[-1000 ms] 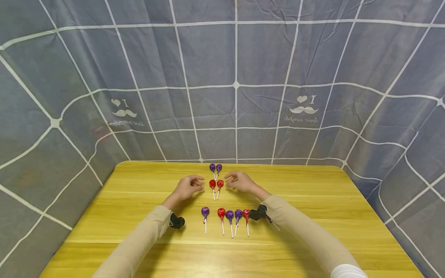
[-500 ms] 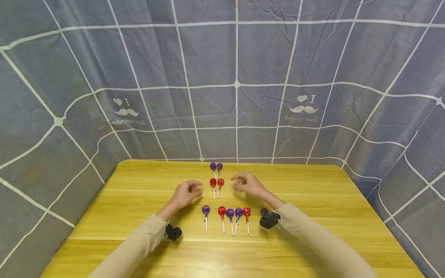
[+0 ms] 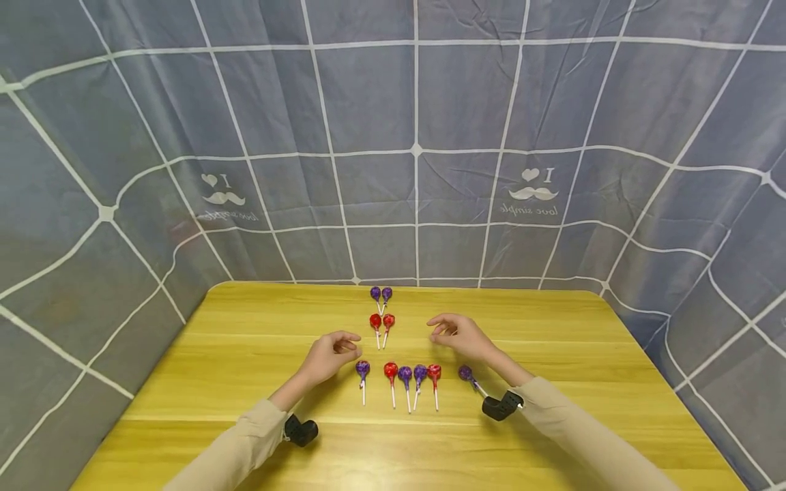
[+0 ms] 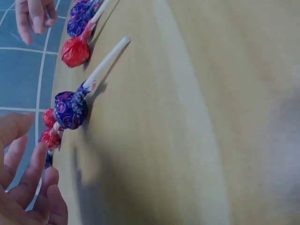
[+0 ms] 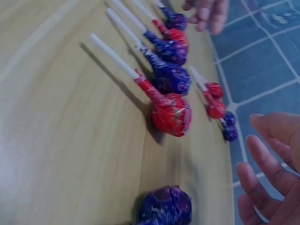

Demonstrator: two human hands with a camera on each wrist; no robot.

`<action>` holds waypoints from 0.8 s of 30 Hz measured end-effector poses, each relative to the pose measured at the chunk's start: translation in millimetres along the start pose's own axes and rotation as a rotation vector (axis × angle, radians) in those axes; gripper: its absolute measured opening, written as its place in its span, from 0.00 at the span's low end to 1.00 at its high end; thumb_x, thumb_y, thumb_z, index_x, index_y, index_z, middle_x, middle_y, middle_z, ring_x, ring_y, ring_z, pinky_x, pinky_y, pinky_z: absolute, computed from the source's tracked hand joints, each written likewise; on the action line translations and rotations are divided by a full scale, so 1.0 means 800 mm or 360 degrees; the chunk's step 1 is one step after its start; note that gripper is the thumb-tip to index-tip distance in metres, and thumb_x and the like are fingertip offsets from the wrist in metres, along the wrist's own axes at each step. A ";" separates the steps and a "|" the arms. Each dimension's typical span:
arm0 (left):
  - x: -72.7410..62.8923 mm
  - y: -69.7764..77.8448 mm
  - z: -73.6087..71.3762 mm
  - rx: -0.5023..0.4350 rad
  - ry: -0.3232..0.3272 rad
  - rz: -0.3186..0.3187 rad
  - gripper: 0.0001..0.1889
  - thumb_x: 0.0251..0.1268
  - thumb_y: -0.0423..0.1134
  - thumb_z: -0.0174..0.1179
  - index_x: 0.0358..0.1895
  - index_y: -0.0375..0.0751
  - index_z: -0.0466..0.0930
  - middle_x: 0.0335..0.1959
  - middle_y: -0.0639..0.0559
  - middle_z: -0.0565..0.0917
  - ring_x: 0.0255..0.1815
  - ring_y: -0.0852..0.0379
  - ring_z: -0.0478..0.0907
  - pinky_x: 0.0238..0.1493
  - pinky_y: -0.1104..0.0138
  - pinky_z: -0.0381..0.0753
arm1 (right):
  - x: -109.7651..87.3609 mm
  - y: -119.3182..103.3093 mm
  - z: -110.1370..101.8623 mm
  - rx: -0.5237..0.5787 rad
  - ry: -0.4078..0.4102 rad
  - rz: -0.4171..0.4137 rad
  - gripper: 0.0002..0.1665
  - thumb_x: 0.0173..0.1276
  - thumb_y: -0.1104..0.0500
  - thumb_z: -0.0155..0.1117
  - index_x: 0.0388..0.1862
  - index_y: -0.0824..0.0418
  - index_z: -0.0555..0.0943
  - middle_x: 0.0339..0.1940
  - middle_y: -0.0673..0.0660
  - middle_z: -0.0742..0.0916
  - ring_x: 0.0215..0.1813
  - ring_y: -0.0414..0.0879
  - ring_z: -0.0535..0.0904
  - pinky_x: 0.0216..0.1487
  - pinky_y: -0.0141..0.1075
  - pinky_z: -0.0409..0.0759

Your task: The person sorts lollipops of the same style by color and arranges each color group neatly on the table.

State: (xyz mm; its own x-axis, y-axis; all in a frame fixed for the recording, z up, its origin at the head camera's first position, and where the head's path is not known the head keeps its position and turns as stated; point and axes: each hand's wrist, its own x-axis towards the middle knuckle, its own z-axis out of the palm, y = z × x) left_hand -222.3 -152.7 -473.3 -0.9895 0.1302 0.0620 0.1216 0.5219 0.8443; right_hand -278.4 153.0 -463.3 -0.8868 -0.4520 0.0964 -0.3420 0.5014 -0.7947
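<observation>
My left hand [image 3: 328, 356], loosely bent and holding nothing, hovers just left of a lone purple lollipop [image 3: 363, 369]. In the left wrist view, that purple lollipop [image 4: 70, 110] lies on the wood beyond the fingertips. My right hand [image 3: 465, 337] is empty with relaxed fingers, above and behind another purple lollipop [image 3: 465, 373] at the right. Between the hands lies a row: a red lollipop [image 3: 390, 370], two purple lollipops [image 3: 404, 374] and a second red lollipop [image 3: 434, 372]. Farther back lie a red pair [image 3: 375, 321] and, behind it, a purple pair [image 3: 375, 294].
The yellow wooden table [image 3: 245, 382] ends at a grey curtain [image 3: 381, 191] with white grid lines. A black wrist camera [image 3: 301, 431] sits on the left wrist, and another black camera [image 3: 502, 406] hangs close to the rightmost lollipop's stick.
Both hands have drawn back from the red pair toward the near side, the right one also moving rightward. The rightmost purple lollipop has come into view from behind the right wrist. The lollipops stay put.
</observation>
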 end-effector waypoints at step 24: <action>-0.029 -0.010 -0.004 0.0009 -0.0134 0.0021 0.18 0.60 0.36 0.65 0.52 0.32 0.80 0.44 0.39 0.86 0.42 0.50 0.82 0.42 0.68 0.80 | -0.071 0.036 -0.042 -0.0110 -0.0205 0.0071 0.23 0.60 0.54 0.70 0.49 0.66 0.81 0.36 0.56 0.86 0.24 0.36 0.71 0.22 0.27 0.68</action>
State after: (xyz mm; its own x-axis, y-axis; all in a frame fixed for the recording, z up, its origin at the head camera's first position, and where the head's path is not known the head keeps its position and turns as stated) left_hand -200.7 -163.0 -479.7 -0.9778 0.2075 0.0280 0.1354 0.5245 0.8405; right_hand -248.1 218.1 -471.9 -0.8558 -0.5169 -0.0192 -0.3278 0.5707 -0.7529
